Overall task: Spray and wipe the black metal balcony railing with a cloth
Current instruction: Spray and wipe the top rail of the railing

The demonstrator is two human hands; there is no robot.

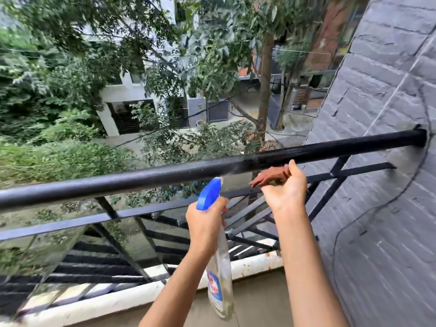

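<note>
The black metal railing's round top bar [132, 179] runs from the lower left up to the grey wall at the right. My left hand [205, 223] grips a clear spray bottle [220, 274] with a blue trigger head [208, 193], nozzle aimed up at the bar. A faint mist hangs between the nozzle and the bar, and the bar looks wet there. My right hand [286, 185] holds a small reddish-brown cloth [269, 177] just below the bar, right of the nozzle.
A grey stone-tiled wall [382, 161] closes the right side where the bar ends. Below the top bar are flat black rails and diagonal braces [113, 214], with a white painted curb [132, 293] at the floor edge. Trees and buildings lie beyond.
</note>
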